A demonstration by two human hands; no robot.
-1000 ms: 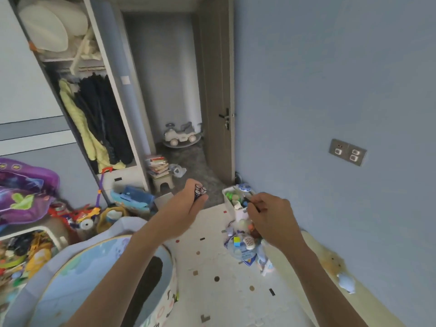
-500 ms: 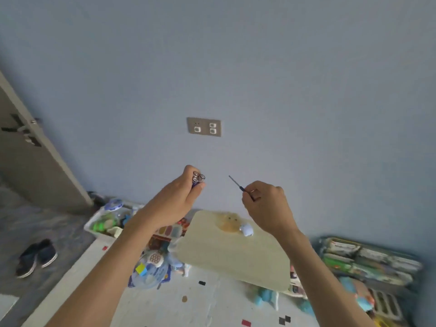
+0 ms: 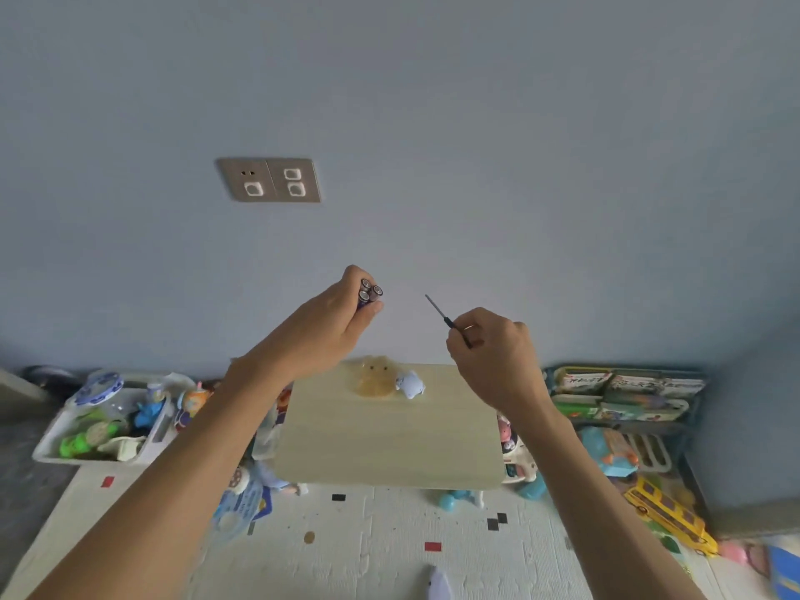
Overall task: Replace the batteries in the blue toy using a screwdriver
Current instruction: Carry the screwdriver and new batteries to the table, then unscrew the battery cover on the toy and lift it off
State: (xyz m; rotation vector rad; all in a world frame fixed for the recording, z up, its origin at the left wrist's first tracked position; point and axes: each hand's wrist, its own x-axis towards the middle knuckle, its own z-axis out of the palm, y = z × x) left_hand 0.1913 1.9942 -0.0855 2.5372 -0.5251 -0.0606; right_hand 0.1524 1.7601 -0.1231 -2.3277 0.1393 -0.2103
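Note:
My left hand [image 3: 333, 324] is raised in front of the wall, closed around three dark batteries [image 3: 369, 291] whose ends point at the camera. My right hand [image 3: 493, 359] pinches a thin small screwdriver [image 3: 446, 319], its metal tip pointing up and left. Below both hands stands a low pale wooden table [image 3: 389, 443]. A small pale blue toy [image 3: 410, 385] sits at the table's far edge, beside a translucent yellow toy [image 3: 375, 376]. Both hands are well above the table.
A white bin of toys [image 3: 104, 426] stands left of the table. A dark rack of books [image 3: 627, 394] stands on the right, with a yellow toy bus [image 3: 669, 515] in front. Toys lie around the table legs on the speckled floor mat [image 3: 381, 552]. A wall socket [image 3: 270, 180] is above.
The view swung right from the doorway and closet to face the wall and low table. Both hands kept their hold on the batteries and the screwdriver, which now shows clearly.

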